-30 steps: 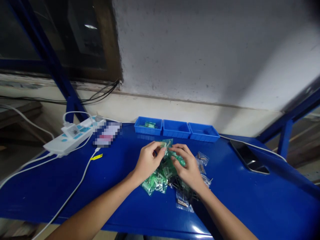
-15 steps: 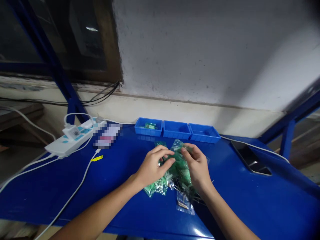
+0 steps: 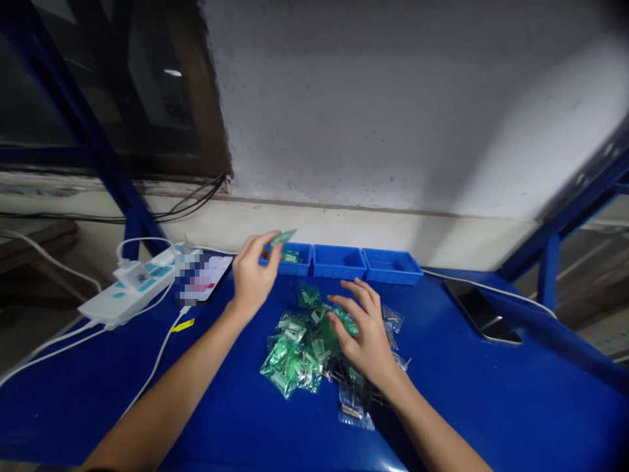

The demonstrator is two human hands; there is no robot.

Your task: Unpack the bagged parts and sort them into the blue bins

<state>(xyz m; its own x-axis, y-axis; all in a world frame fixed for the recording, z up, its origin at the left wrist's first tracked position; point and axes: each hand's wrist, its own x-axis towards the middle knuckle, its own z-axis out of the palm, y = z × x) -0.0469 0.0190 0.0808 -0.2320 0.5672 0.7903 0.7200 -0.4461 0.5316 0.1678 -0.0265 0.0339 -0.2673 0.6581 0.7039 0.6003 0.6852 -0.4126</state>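
Note:
Between thumb and fingers, my left hand (image 3: 255,272) pinches a small green packet (image 3: 284,237), raised over the left blue bin (image 3: 297,263). That bin has green packets in it. My right hand (image 3: 364,328) hovers with spread fingers over the right part of a pile of green packets (image 3: 295,354), holding nothing that I can see. Clear packets with small metal-looking pieces (image 3: 351,411) lie at the pile's front and right. The middle bin (image 3: 339,263) and the right bin (image 3: 393,267) stand beside the left one.
A white power strip (image 3: 130,288) and a lit phone (image 3: 209,278) with a white cable lie at the left. A dark phone (image 3: 482,311) lies at the right of the blue table (image 3: 466,406). Behind is a wall.
My left hand has moved up and left from the pile to the left bin, carrying a green packet. My right hand has opened its fingers and shifted slightly left. The view has moved a little.

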